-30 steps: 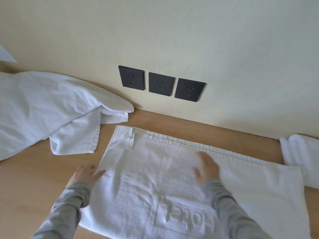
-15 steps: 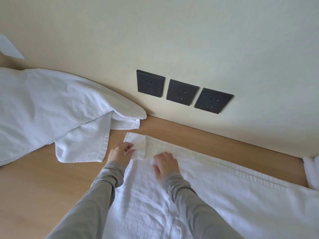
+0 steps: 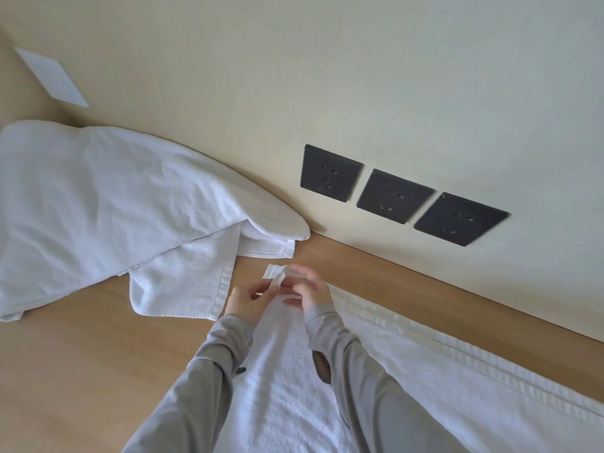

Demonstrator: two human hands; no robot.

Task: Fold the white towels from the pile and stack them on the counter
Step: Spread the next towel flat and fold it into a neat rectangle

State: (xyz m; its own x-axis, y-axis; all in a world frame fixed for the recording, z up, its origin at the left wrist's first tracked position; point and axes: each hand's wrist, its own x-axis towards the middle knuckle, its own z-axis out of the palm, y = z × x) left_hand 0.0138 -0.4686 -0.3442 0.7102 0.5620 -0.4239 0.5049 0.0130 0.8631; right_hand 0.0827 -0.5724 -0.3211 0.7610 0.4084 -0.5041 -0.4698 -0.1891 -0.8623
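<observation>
**Both hands pinch one towel corner**

Head view: the left hand (image 3: 243, 300) and right hand (image 3: 313, 292) meet at the far left corner of the white towel (image 3: 408, 387), which is spread on the wooden desk (image 3: 81, 371). The left fingers (image 3: 261, 287) pinch that corner, raised a little off the desk. The right fingers (image 3: 305, 276), curled, pinch it from the other side, though blur hides the exact hold. From the fingers the towel runs back under both grey sleeves and out to their right. Left of the fingers, near but apart, lies the rumpled pile of white towels (image 3: 98, 197). Beyond the fingers, three dark sockets (image 3: 330, 173) sit on the wall.
</observation>
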